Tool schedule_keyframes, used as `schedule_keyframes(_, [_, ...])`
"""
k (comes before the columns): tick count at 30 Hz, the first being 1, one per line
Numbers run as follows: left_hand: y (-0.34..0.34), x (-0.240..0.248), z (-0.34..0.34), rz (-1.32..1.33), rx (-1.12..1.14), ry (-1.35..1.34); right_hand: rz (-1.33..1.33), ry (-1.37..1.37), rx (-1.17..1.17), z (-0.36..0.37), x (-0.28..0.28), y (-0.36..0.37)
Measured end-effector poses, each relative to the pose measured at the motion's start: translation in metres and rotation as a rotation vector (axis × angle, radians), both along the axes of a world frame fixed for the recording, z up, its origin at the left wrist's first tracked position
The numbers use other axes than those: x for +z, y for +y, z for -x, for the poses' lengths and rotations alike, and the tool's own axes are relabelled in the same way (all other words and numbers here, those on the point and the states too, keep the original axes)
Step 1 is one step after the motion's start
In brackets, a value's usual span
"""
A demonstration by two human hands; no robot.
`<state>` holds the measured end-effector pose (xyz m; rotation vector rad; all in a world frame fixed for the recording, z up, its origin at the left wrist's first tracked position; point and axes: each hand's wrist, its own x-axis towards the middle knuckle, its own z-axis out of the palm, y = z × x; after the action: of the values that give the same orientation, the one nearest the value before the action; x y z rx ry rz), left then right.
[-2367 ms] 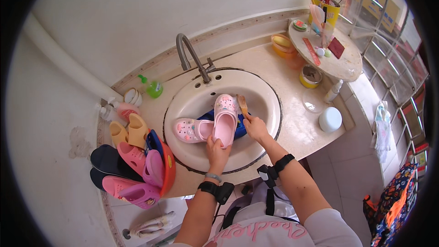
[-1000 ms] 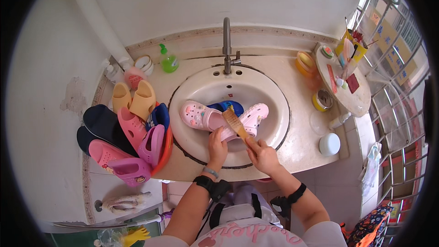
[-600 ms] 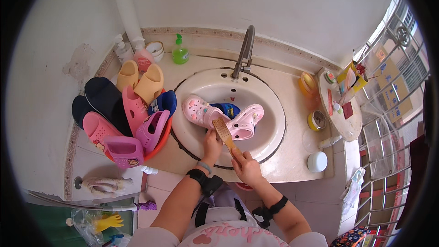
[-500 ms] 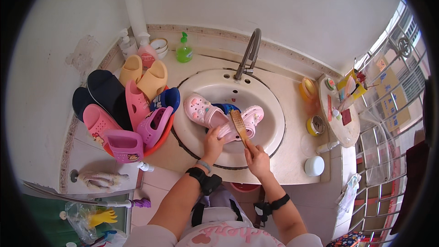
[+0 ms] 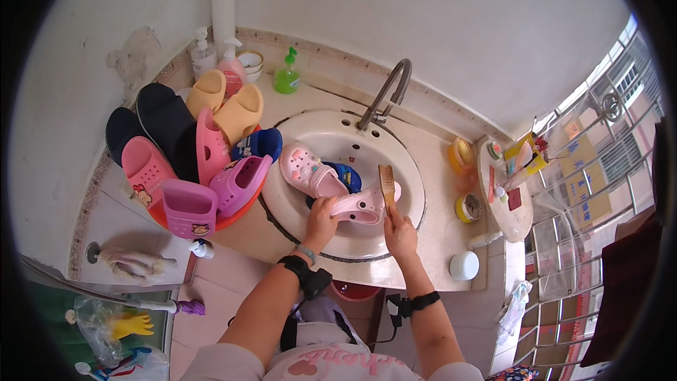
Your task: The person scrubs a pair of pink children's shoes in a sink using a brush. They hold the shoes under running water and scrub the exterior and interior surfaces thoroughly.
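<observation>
Lettering in pink crosses the pale shirt; left hand curls round a pink holed clog in the white oval sink, right hand grips a wooden brush, blue slipper behind.

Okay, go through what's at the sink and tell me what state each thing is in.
Pink clog: tilted, gripped by the left hand
Wooden brush: gripped in the right hand, contact with clog unclear
Second pink clog: lying in the sink
Blue slipper: in the sink, partly covered
Faucet: no stream visible
Red basin: heaped with slippers
Green pump bottle: upright
</observation>
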<state>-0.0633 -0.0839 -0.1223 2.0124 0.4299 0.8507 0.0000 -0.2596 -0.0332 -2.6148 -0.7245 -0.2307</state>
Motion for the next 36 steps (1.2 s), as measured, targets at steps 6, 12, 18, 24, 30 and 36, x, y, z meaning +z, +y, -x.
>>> schedule_keyframes(6, [0.002, -0.005, 0.002, -0.087, -0.022, 0.112, 0.001, 0.102, 0.277, 0.065, -0.005, 0.019])
schedule_keyframes(12, [-0.002, 0.006, 0.007, -0.144, -0.035, 0.038, 0.022, -0.008, -0.001, -0.011, -0.012, -0.016])
schedule_keyframes(18, [-0.002, 0.004, 0.007, -0.23, 0.005, 0.087, -0.062, 0.076, 0.252, 0.038, -0.004, 0.01])
schedule_keyframes(24, [-0.005, 0.012, 0.006, -0.207, -0.044, 0.148, -0.076, 0.059, 0.06, -0.014, -0.009, -0.012])
schedule_keyframes(30, [-0.006, 0.014, 0.005, -0.227, -0.039, 0.22, -0.358, 0.247, 0.01, -0.048, -0.039, -0.019])
schedule_keyframes(36, [-0.008, 0.022, 0.0, -0.031, -0.013, 0.223, -0.62, 0.623, -0.091, -0.054, -0.102, -0.036])
